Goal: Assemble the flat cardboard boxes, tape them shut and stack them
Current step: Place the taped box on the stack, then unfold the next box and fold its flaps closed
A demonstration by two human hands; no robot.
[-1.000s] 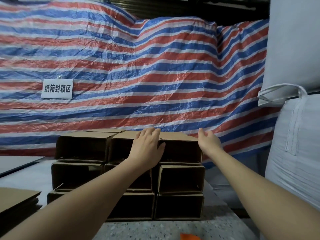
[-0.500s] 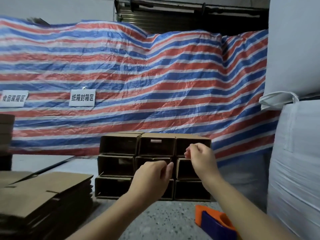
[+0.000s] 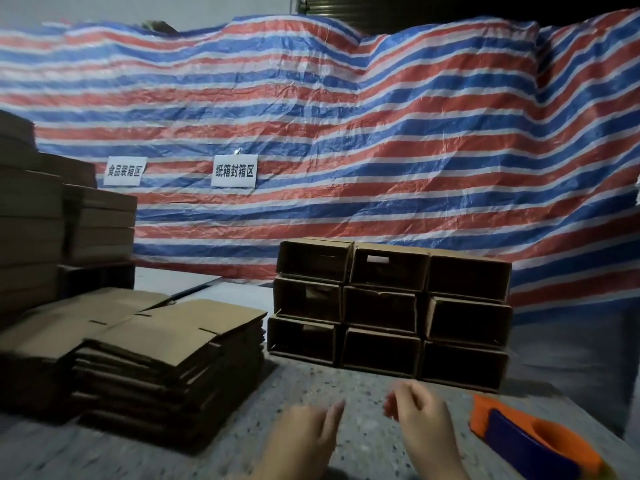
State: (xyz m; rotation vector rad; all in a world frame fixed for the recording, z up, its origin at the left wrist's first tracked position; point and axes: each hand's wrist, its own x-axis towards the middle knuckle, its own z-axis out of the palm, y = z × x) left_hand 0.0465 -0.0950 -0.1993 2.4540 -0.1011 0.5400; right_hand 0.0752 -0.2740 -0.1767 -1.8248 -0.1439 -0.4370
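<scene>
Both hands now pulled back from box stack; a second ago they were pressed on its top row. Stack stands complete, three rows by three columns, at table's far edge against striped tarp. Next step judged: fresh flat box. Left hand and right hand held low, nothing gripped, fingers loosely curled, though blurred. Flat boxes piled left. Tape dispenser beside right hand. Bare table between hands and stack.
</scene>
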